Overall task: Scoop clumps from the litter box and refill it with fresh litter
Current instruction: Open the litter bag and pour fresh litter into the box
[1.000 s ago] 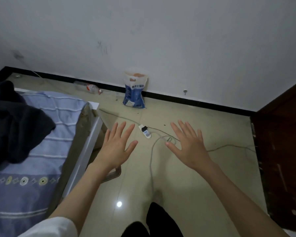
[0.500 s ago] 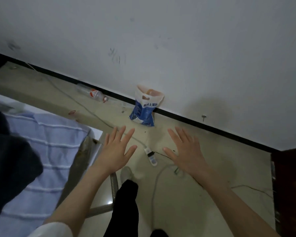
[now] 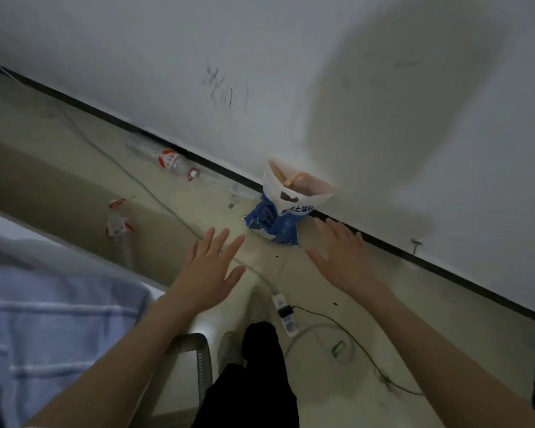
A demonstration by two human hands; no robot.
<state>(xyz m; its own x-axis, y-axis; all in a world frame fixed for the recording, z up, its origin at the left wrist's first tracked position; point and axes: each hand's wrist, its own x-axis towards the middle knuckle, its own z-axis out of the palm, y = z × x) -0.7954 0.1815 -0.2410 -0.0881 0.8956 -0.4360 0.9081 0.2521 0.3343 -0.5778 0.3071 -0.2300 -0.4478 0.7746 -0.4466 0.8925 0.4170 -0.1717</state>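
Against the wall base stands the blue-and-white litter bag, top open. Left hand & right hand hover just short of it, fingers spread, holding nothing. Best approach: grip both sides low, keep upright. Power strip w/ cords and plastic bottles lie underfoot; litter box not visible.
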